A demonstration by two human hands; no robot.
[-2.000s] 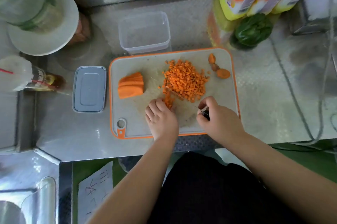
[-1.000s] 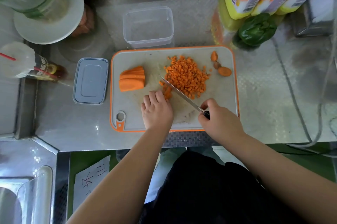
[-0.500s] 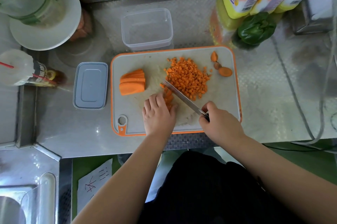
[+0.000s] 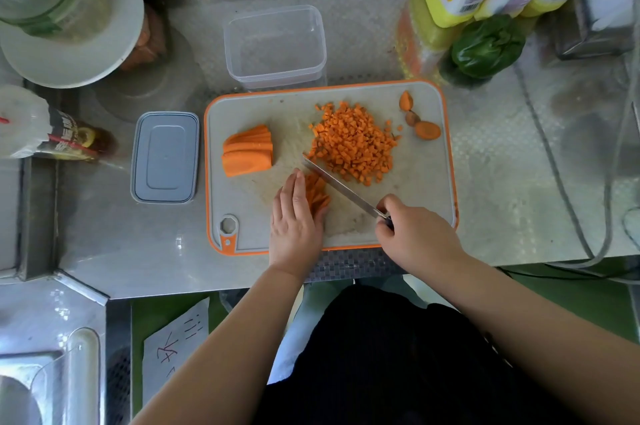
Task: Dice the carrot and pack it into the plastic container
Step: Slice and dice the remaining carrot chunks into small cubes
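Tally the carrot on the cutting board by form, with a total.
Pile of diced carrot: 1
Stack of carrot slabs: 1
Bundle of carrot strips under the left hand: 1
Carrot end scraps: 3
Total: 6

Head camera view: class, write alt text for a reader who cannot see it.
A person's right hand grips a knife over carrot strips steadied by the left hand on a cutting board. Diced carrot is piled beside them; the plastic container behind the board holds none.
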